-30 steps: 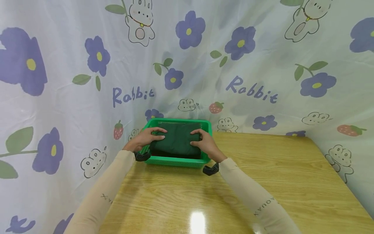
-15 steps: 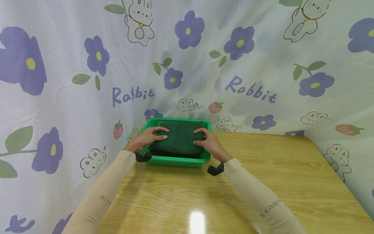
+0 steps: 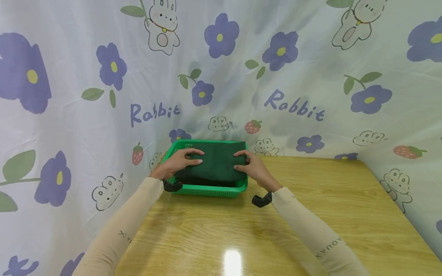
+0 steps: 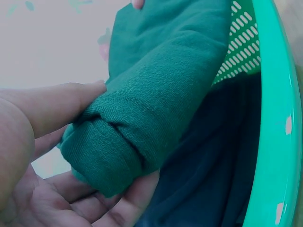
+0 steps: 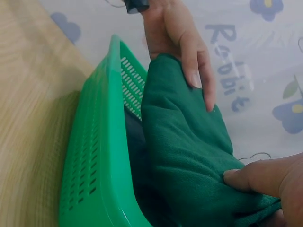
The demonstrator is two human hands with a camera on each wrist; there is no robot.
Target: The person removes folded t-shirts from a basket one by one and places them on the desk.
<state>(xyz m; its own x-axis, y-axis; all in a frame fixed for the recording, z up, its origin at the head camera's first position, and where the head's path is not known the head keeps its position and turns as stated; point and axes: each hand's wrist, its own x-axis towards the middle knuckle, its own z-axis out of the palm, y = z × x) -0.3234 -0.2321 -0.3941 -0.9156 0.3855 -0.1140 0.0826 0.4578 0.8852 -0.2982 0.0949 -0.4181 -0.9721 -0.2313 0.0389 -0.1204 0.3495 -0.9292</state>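
A folded dark green piece of cloth (image 3: 219, 163) is held between both hands over the green plastic basket (image 3: 207, 190). My left hand (image 3: 179, 161) grips its left end, thumb on the near face and fingers curled beneath, as the left wrist view shows at the rolled end of the cloth (image 4: 156, 94). At the opposite end my right hand (image 3: 255, 168) pinches the cloth, its thumb pressing the green fabric (image 5: 189, 137) in the right wrist view. Below, a dark cloth (image 4: 213, 151) lies inside the basket. The kind of garment cannot be told from the folded bundle.
The basket stands at the back left of a wooden table (image 3: 293, 211). Right behind it hangs a white curtain (image 3: 235, 88) printed with flowers and rabbits, which also runs along the left side.
Both hands have shifted to the right with the green cloth, the right hand farther than the left. The cloth now reaches the basket's right rim. The basket stays in place.
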